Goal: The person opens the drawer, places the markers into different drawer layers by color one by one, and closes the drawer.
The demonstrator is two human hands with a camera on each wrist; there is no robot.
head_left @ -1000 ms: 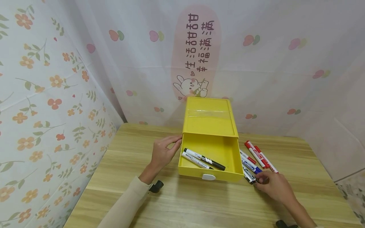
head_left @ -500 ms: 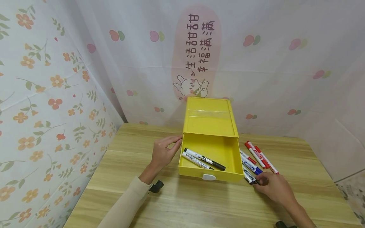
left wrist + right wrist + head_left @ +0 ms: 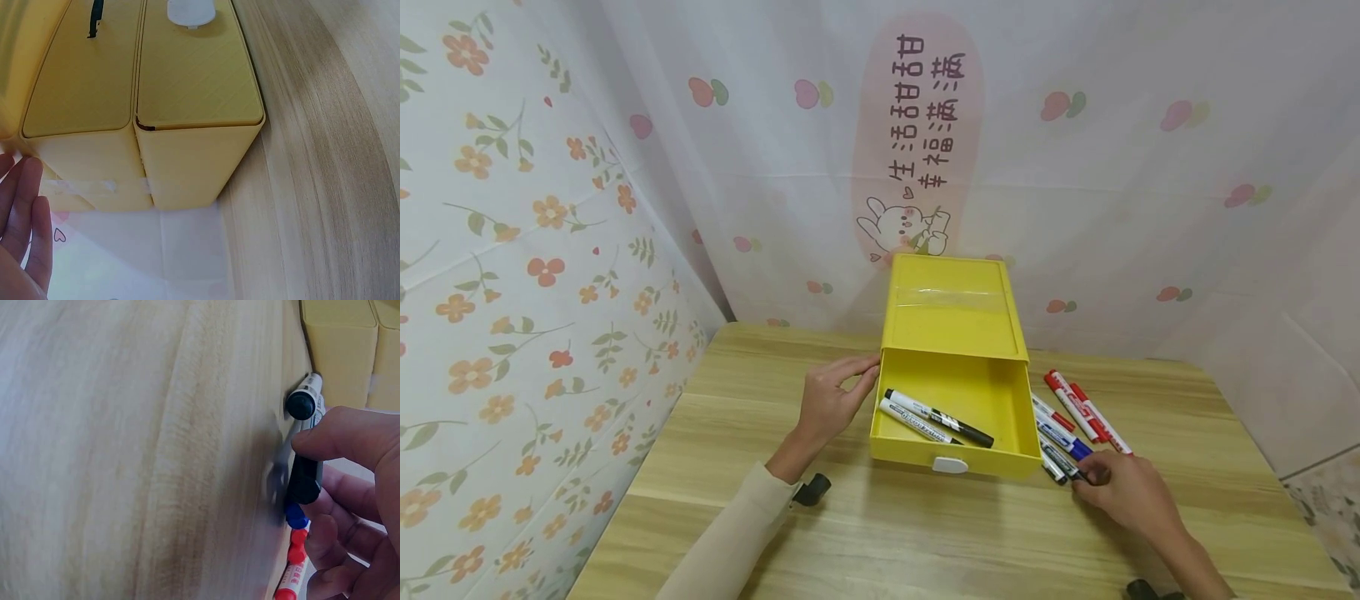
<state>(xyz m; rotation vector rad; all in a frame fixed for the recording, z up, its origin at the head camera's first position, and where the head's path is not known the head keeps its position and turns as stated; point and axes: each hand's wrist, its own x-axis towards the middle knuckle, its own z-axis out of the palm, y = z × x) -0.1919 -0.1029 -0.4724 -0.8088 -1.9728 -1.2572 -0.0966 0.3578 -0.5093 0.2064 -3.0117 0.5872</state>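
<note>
A yellow drawer box [image 3: 955, 312] stands with its top drawer [image 3: 917, 452] pulled out. Two black-capped whiteboard markers [image 3: 951, 422] lie inside that drawer. My left hand [image 3: 833, 402] touches the box's left side, its fingers fairly straight; in the left wrist view the fingers [image 3: 28, 200] reach the side beside the upper drawer. Right of the box, my right hand [image 3: 1123, 490] pinches a black-capped whiteboard marker [image 3: 306, 481] by its cap end between thumb and fingers. Another black-capped marker [image 3: 302, 403] lies next to it, and a blue-capped marker [image 3: 1063, 437] lies just beyond.
Several red-capped markers [image 3: 1077, 406] lie farther right on the wooden table [image 3: 925, 542]. Lower drawers [image 3: 197, 69] show under the open one in the left wrist view. A printed curtain [image 3: 760, 167] hangs behind the table, with a floral one [image 3: 512, 292] at left.
My right hand's fingers have shifted slightly on the black-capped markers, and the pinched one now stands apart from its neighbour. The left hand and drawer have stayed put.
</note>
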